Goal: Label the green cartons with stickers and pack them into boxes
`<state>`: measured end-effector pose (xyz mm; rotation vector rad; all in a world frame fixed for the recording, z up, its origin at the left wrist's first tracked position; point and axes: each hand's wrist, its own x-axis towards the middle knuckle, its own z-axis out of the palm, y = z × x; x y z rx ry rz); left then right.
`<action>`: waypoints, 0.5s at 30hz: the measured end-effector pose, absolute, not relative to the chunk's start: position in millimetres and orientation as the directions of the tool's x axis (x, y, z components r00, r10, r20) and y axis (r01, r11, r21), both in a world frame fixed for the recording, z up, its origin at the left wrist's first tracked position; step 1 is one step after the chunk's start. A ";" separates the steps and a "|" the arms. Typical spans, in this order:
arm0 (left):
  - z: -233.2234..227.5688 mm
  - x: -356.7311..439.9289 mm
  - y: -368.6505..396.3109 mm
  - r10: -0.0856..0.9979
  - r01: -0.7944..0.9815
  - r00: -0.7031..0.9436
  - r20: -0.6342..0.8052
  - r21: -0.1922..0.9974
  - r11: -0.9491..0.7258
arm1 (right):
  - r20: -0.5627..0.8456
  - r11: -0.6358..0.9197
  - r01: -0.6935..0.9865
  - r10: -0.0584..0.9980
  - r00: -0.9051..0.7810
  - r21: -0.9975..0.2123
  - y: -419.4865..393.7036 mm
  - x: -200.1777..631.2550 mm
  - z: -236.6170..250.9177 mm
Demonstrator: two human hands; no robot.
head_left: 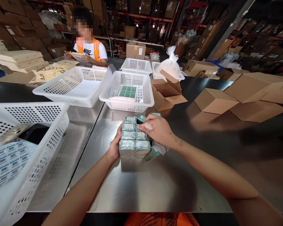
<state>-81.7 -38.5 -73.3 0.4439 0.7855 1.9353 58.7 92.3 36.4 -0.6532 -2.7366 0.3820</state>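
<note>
A block of small green boxes [135,135] in clear plastic film sits on the metal table in front of me. My left hand [114,146] is closed against the block's left side, its fingertips partly hidden behind it. Above the block's right part, my right hand [159,128] pinches a bunched piece of clear plastic wrap [148,126]. Loose film [160,148] hangs by the right side, next to a tilted green box [155,152]. Another green box [141,118] leans at the far edge of the block.
A white basket [127,105] with green boxes and label sheets stands just beyond. More white baskets [66,94] are at left, one near basket [58,125] holding label sheets and a tape roll. Cardboard boxes [217,100] lie at right. Across the table is a person [91,53] in an orange vest.
</note>
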 end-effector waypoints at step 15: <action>-71.8 -81.5 -38.5 0.889 -0.672 -0.457 -0.023 0.664 -0.328 | 0.282 0.898 0.441 0.421 -0.862 0.009 87.3 51.9 39.3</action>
